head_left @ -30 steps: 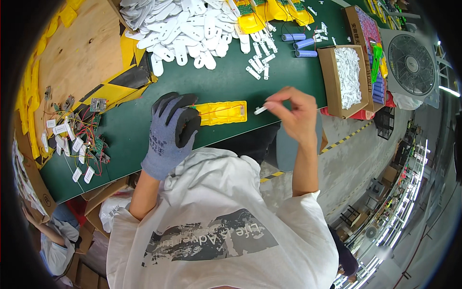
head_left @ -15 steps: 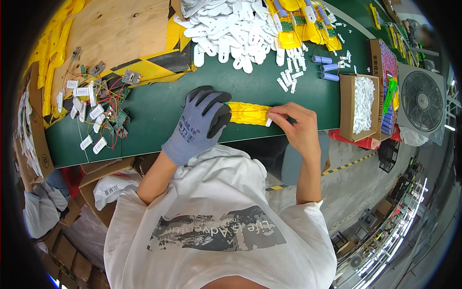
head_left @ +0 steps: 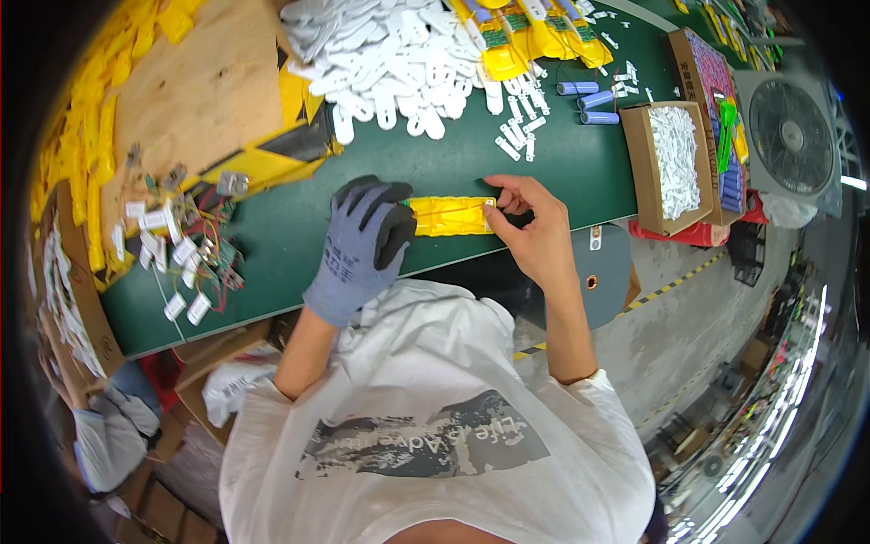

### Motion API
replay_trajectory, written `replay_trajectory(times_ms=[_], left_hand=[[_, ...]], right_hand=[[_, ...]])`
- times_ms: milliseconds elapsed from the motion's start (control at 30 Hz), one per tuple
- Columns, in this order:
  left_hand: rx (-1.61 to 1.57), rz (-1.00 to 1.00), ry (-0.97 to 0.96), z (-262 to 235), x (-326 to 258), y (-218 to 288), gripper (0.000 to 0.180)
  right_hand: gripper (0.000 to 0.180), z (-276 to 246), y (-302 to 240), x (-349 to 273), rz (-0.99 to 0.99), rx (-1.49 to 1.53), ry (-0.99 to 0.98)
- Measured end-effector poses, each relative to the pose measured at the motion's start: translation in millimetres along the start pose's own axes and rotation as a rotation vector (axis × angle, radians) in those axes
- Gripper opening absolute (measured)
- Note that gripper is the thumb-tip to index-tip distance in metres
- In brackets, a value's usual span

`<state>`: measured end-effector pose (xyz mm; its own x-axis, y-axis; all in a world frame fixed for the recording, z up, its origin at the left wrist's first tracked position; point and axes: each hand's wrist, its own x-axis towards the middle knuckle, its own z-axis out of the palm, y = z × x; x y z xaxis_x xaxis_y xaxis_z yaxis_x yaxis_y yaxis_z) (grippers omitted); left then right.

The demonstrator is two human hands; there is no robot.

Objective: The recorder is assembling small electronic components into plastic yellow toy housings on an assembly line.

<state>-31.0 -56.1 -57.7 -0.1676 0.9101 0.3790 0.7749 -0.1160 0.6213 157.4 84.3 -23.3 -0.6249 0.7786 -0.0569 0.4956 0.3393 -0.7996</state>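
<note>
A long yellow plastic shell (head_left: 449,216) lies open side up over the green table, near its front edge, with a thin dark wire along it. My left hand (head_left: 359,245), in a grey-blue glove with dark fingertips, is closed round the shell's left end. At the right end, my bare right hand (head_left: 536,222) is closed, thumb and fingers around a small white plastic piece (head_left: 490,203) set against the shell. Part of this piece is hidden by the thumb.
A heap of white plastic covers (head_left: 390,68) lies beyond my hands, with small white pieces (head_left: 521,127) and purple cylindrical cells (head_left: 598,118) to its right. Wired circuit boards (head_left: 213,240) lie left. A carton of white pieces (head_left: 675,168) stands right, before a fan (head_left: 791,136).
The small white piece, held beyond the shell's lower right corner before, now sits at its upper right end. My right hand has shifted with it. The whole view has turned slightly.
</note>
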Motion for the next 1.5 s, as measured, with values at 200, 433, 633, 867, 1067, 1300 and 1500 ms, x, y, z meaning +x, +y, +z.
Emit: replay_trajectory(times_ms=[200, 433, 633, 867, 1067, 1300, 1500], left_hand=[[-0.003, -0.02, -0.024, 3, -4, -1, 0.03], [-0.013, -0.024, -0.015, -1, 1, 0, 0.029], [0.019, -0.036, -0.031, -9, 0, 3, 0.031], [-0.025, -0.04, -0.05, -3, 0, 4, 0.033], [-0.027, -0.039, -0.007, -3, 5, 1, 0.03], [-0.047, -0.009, -0.005, -4, 2, -4, 0.03], [-0.052, -0.023, -0.064, 2, -3, -6, 0.037]], right_hand=[[0.029, -14, -27, -10, -0.197, 0.189, 0.115], [0.032, -28, -111, -74, -0.767, 1.297, 0.322], [0.032, -27, -105, -78, -0.827, 1.238, 0.308], [0.032, -53, -74, -104, -0.841, 1.259, 0.27], [0.032, -68, -76, -85, -0.823, 1.168, 0.219], [0.032, -48, -85, 7, -0.719, 1.056, 0.18], [0.021, -71, 18, 39, -0.034, 0.149, 0.466]])
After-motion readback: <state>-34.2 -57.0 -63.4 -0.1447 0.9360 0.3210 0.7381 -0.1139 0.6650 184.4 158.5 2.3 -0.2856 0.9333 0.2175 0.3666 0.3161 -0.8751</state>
